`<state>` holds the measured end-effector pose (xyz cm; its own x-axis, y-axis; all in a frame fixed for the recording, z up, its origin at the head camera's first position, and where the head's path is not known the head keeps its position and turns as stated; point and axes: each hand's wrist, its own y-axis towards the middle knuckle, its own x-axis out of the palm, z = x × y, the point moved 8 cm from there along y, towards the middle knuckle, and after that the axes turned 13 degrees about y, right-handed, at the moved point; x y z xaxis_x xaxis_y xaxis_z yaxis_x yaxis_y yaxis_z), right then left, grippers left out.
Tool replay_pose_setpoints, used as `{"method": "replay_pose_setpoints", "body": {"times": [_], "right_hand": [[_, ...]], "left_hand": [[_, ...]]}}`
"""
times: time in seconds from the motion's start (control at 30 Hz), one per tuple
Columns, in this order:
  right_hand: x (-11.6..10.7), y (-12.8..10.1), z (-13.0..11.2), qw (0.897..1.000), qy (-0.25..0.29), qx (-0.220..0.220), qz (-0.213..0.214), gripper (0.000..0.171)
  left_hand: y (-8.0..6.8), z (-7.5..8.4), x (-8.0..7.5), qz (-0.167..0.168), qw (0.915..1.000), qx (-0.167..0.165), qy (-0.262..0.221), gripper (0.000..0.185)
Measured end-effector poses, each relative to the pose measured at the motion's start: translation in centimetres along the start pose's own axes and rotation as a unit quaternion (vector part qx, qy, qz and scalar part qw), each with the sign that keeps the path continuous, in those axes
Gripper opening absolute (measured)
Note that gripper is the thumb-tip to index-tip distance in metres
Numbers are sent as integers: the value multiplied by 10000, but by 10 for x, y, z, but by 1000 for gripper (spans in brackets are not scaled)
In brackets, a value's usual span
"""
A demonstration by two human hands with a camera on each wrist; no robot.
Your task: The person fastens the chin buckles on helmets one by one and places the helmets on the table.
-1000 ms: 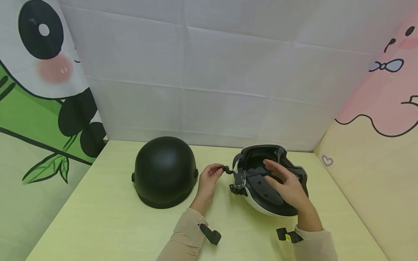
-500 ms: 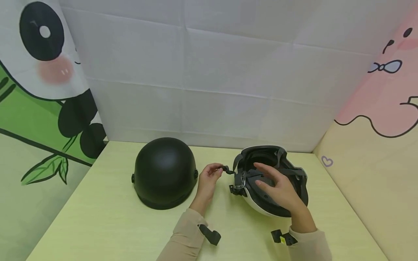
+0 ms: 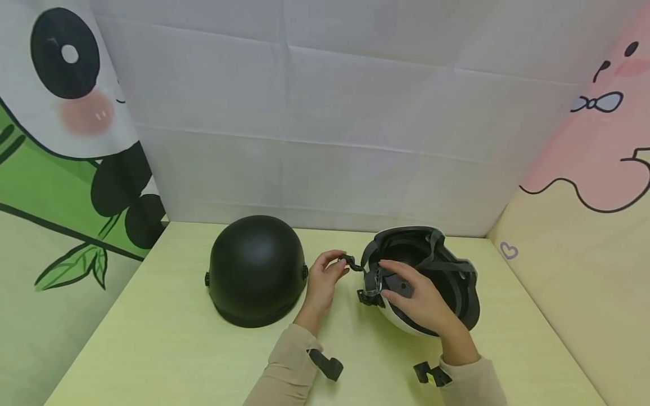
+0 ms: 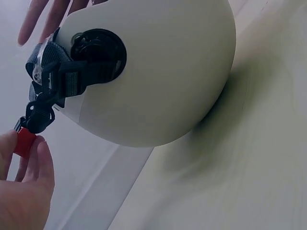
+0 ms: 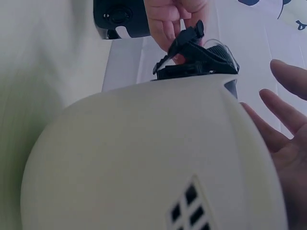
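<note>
A white helmet (image 4: pixel 168 81) lies upside down on the table, its black padded inside (image 3: pixel 449 287) facing up. My left hand (image 3: pixel 320 285) pinches the chin strap's black buckle (image 3: pixel 350 261) beside the helmet's left edge. In the left wrist view a red tab (image 4: pixel 25 142) of that buckle sits between thumb and fingers. My right hand (image 3: pixel 421 296) hovers over the helmet's opening, thumb and fingers apart and holding nothing. Its fingertips are right by the strap webbing and clear piece (image 3: pixel 374 283) at the left rim. The right wrist view shows these fingers (image 5: pixel 283 112) spread beside the shell.
A matte black helmet (image 3: pixel 256 270) stands dome up on the table (image 3: pixel 178 349), left of my left hand. A pale sheet (image 3: pixel 350 113) closes off the back, and printed panels (image 3: pixel 584 254) flank both sides. Black straps (image 3: pixel 327 366) hang at both wrists.
My right hand has moved left across the helmet's opening, from above the middle padding to the strap at the left rim. My left hand keeps its pinch on the buckle, nearly still.
</note>
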<state>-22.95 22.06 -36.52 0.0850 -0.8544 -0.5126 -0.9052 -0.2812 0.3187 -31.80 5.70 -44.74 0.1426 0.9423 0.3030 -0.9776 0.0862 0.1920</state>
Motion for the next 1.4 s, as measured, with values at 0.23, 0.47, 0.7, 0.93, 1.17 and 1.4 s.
{"method": "replay_pose_setpoints", "body": {"times": [0.23,0.47,0.7,0.93,1.17,1.4], "right_hand": [[9,0,-2,9998,-22,-132,-133,54],[14,1,-5,9992,-179,-282,-204,54],[19,2,-11,9977,-497,-353,-297,52],[26,7,-13,9946,-918,-323,-369,52],[33,10,-16,9817,-1621,-925,-376,47],[37,11,-15,9715,-1959,-1313,-226,44]], "left_hand": [[1,4,0,93,9999,46,138,34],[1,6,1,120,9992,-65,384,34],[1,11,3,77,9994,-27,323,37],[3,17,3,50,9996,190,206,33],[-4,37,8,-148,9995,242,116,32],[-6,43,10,-146,9994,307,90,32]]}}
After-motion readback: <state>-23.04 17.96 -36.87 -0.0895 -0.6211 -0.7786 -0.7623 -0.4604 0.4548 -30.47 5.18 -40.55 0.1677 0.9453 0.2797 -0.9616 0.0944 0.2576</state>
